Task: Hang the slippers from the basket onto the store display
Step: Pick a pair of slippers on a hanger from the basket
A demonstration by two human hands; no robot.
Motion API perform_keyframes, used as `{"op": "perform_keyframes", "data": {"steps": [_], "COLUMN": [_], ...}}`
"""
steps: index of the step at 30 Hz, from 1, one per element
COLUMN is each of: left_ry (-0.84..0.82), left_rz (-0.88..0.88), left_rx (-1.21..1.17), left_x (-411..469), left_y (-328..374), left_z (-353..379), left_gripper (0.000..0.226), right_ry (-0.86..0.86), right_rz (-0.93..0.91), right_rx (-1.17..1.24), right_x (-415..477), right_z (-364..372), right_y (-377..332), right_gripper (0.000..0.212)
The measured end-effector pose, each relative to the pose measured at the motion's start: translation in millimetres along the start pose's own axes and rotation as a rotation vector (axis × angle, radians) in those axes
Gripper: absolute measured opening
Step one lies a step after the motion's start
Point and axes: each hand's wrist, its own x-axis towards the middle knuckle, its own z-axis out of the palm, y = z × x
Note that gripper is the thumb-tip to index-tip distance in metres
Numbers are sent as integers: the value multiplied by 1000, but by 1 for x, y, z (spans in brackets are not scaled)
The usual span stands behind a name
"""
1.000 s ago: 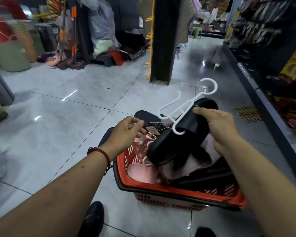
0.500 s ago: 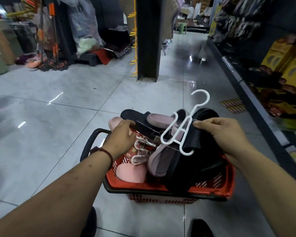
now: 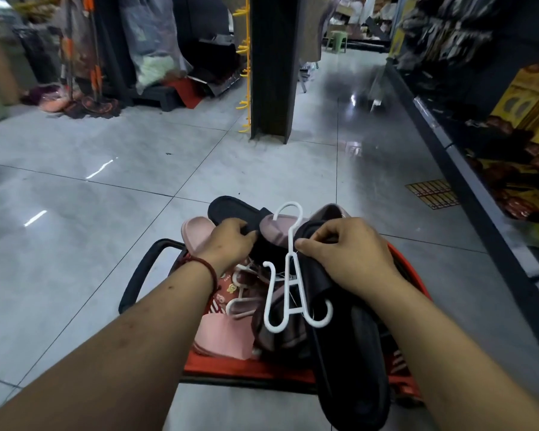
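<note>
A red basket (image 3: 249, 371) with a black handle sits on the floor below me, piled with pink, mauve and black slippers. My right hand (image 3: 343, 256) grips a black slipper (image 3: 352, 368) together with the stem of a white plastic hanger (image 3: 288, 290), whose hook points away from me. The slipper hangs down over the basket's near rim. My left hand (image 3: 227, 244) is closed on another black slipper (image 3: 234, 209) that lies at the far end of the basket. A pink slipper (image 3: 196, 231) lies just left of that hand.
A dark pillar (image 3: 273, 66) with yellow hooks stands ahead on the tiled floor. Display shelving (image 3: 479, 169) with packaged goods runs along the right. Mops, bins and bagged goods crowd the far left. My shoe tips are below the basket.
My right hand lowered the black slipper and hanger toward the basket, and the hanger swung upright. My left hand moved forward and closed on the far black slipper. The camera view shifted closer.
</note>
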Motion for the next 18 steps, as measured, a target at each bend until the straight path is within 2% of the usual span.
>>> {"op": "perform_keyframes", "data": {"steps": [2,4,9,14,18], "left_ry": [56,118,301,311,271], "left_rz": [-14,-33,-67,-101,-202], "left_rx": [-10,-88,-87,-215,-458], "left_x": [0,-2,-17,-38,-57], "left_y": [4,8,7,-4,-9], "left_z": [-3,-9,-32,-48,-60], "left_gripper": [31,29,36,49,49], "right_ry": [-15,-12,108,184,203], "right_rz": [-25,-49,-55,-61,-112], "right_rx": [-42,-56,78,188,228], "right_x": [0,-2,-5,-11,-17], "right_z": [0,-1,-6,-7,-7], "right_y": [0,-1,4,2,-5], "right_gripper": [34,34,33,33,30]}}
